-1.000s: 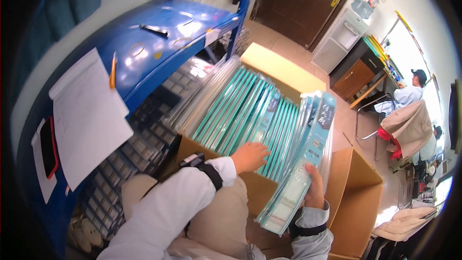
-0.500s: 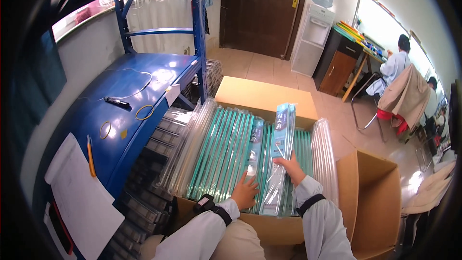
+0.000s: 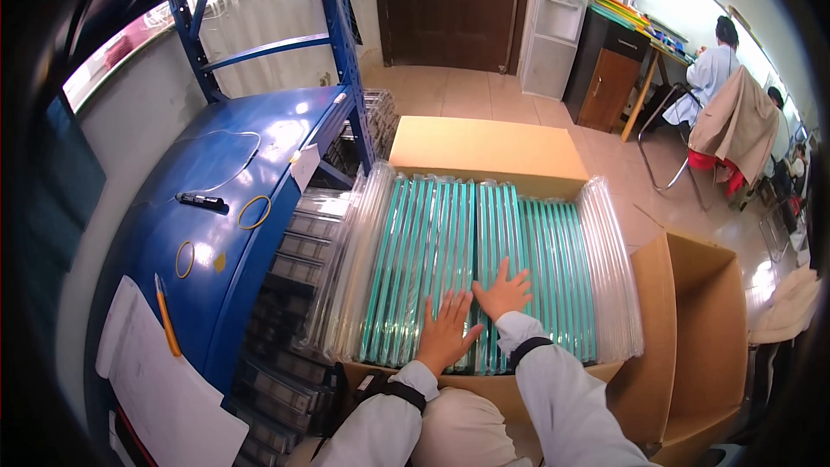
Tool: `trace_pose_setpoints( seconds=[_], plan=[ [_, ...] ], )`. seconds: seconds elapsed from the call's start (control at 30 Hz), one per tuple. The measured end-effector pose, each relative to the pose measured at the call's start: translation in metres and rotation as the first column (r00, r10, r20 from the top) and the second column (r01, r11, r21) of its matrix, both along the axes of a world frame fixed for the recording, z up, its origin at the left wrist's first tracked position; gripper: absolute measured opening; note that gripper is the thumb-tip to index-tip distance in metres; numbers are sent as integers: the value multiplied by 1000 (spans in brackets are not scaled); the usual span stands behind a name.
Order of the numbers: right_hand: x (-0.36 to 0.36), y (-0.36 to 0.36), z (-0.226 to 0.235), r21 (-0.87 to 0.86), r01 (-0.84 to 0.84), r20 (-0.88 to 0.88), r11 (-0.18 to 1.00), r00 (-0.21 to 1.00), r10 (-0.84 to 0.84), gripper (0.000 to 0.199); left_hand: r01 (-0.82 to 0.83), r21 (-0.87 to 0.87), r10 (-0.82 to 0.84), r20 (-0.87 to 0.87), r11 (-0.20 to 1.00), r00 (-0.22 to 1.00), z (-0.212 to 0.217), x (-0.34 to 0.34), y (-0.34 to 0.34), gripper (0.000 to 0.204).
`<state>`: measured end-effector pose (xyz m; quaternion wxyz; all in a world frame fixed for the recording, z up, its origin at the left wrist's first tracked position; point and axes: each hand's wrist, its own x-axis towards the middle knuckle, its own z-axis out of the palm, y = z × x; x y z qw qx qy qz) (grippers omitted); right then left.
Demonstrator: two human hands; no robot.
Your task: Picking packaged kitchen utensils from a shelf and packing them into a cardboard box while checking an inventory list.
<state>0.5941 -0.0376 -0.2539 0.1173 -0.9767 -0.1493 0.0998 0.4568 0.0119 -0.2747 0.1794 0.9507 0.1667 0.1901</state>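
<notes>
I have both hands flat on the row of slim teal packs in clear plastic sleeves (image 3: pixel 471 264) that stands on edge in the open brown cardboard box (image 3: pixel 488 149). My left hand (image 3: pixel 446 331) and right hand (image 3: pixel 503 291) lie side by side, fingers spread, gripping nothing. The box looks full from wall to wall, so I judge the packing nearly done; the flaps are not yet folded shut. The blue metal table (image 3: pixel 186 207) stands just beside it.

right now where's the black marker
In the head view, the black marker lies on the blue table at left, beside a yellow rubber band.
</notes>
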Motion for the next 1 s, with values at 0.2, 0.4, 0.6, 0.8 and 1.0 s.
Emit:
trace_pose_setpoints(
  seconds=[0.2,0.4,0.6,0.8,1.0],
  plan=[
    [19,-38,-25,419,-252,-170,873,922,348,90,266,103,-246,-174,958,953,5,-3,3,73],
    [30,-1,-47,185,-226,99,957,973,210,89,167,151,-145,-148,974,978,-2,20,-2,66],
    [48,-39,-60,423,-250,-77,871,948,309,98,145,66,-122,-271,987,955,-9,1,-22,68],
    [18,-84,-34,74,-284,-601,956,753,270,108,103,-216,-203,-513,971,834,35,-54,-37,70],
    [-9,-90,18,-98,-536,-666,838,661,345,117,93,-446,-242,-290,890,926,53,-93,-33,55]
  ],
)
